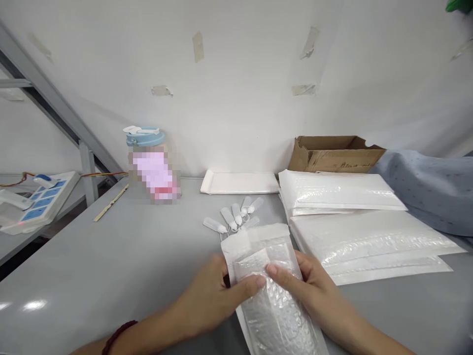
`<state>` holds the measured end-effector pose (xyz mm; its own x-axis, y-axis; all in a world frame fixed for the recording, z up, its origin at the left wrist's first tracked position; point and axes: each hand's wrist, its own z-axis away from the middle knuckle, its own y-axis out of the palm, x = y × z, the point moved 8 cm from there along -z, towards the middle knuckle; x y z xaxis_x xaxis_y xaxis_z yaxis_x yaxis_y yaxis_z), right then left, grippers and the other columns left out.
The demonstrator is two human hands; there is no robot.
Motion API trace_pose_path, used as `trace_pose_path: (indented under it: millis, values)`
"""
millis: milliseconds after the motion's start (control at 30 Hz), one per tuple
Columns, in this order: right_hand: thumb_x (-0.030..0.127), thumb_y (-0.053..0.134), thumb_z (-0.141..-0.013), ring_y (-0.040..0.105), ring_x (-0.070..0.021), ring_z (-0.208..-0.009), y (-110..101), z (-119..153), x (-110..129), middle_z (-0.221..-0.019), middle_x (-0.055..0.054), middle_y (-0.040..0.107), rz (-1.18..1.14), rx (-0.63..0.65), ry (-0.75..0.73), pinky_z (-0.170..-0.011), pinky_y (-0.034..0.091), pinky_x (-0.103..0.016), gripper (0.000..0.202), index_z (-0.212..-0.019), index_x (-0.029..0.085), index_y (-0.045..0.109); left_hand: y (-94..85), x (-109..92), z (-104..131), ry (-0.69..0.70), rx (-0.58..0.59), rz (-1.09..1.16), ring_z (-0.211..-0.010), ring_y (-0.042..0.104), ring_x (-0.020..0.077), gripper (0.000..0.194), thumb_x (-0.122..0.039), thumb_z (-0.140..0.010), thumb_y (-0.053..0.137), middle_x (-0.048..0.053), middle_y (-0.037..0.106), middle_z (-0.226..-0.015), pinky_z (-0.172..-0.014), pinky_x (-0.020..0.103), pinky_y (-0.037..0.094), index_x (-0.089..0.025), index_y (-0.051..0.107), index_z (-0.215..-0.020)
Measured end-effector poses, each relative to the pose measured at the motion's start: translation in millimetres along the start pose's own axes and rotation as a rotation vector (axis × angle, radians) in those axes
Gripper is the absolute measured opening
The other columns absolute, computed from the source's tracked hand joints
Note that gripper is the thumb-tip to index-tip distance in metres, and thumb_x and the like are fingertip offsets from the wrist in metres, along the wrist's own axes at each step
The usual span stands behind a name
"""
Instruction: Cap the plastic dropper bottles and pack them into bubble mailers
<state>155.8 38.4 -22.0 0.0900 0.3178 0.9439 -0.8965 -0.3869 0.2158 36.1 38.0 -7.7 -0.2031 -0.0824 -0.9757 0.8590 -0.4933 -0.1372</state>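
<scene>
My left hand (218, 293) grips the left edge of a white padded bubble mailer (275, 301), thumb on top and fingers underneath. On its right edge my right hand (314, 283) holds the same mailer, thumb pressed near the middle. The mailer lies tilted toward me, its flap end (254, 235) pointing away. A smaller piece of clear or white wrapping shows on top of it; I cannot tell whether it is a separate packet. Just beyond the flap lie several small translucent squeeze bottles (236, 214) with white caps.
At right, stacks of padded mailers (373, 231) lie before an open cardboard box (340, 160) and blue-grey cloth (424, 187). A flat white mailer (240, 182) rests by the wall. Leftward are a blue-lidded container (146, 137), a thin strip (111, 203) and a scale-like device (42, 199).
</scene>
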Motion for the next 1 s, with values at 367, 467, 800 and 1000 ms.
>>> trace_pose_path:
  millis: [367,467,800,1000]
  values:
    - [0.042,0.06,-0.086,0.055,-0.0138,-0.071,-4.5,-0.7,17.9,-0.08,0.0,0.06,0.03,-0.083,-0.127,-0.068,0.046,-0.029,0.029,-0.108,0.022,0.059,-13.8,-6.1,0.1,-0.003,-0.121,-0.135,-0.056,0.034,0.0097,0.041,-0.049,-0.088,0.046,-0.003,0.04,-0.06,-0.05,0.021,0.029,-0.016,0.049,-0.064]
    - [0.042,0.062,-0.083,0.049,-0.012,-0.06,-13.1,-1.2,13.4,-0.065,0.005,0.051,0.04,-0.152,-0.105,-0.057,0.039,-0.025,0.033,-0.11,0.025,0.053,-18.1,-11.1,-0.1,0.034,-0.147,-0.158,-0.062,0.044,0.0118,0.029,-0.042,-0.088,0.049,-0.001,0.055,-0.069,-0.055,0.021,0.035,-0.017,0.064,-0.086]
    - [0.027,0.06,-0.074,0.042,-0.0124,-0.059,-20.0,-0.6,4.6,-0.06,0.003,0.048,0.013,-0.178,-0.02,-0.058,0.03,-0.027,0.007,-0.077,0.021,0.063,-16.7,-17.5,1.6,0.06,0.015,-0.262,-0.069,0.058,0.0153,0.028,-0.023,-0.08,0.057,0.004,0.071,-0.084,-0.06,0.022,0.043,-0.021,0.072,-0.104]
    - [0.026,0.065,-0.072,0.048,-0.0126,-0.06,-17.3,1.1,-0.6,-0.062,0.002,0.053,-0.197,-0.147,0.05,-0.058,0.033,-0.026,0.008,-0.076,0.02,0.065,-21.4,-37.1,10.2,0.113,0.297,-0.191,-0.09,0.063,0.0203,0.032,-0.038,-0.089,0.051,0.004,0.069,-0.109,-0.079,0.028,0.049,-0.029,0.067,-0.115]
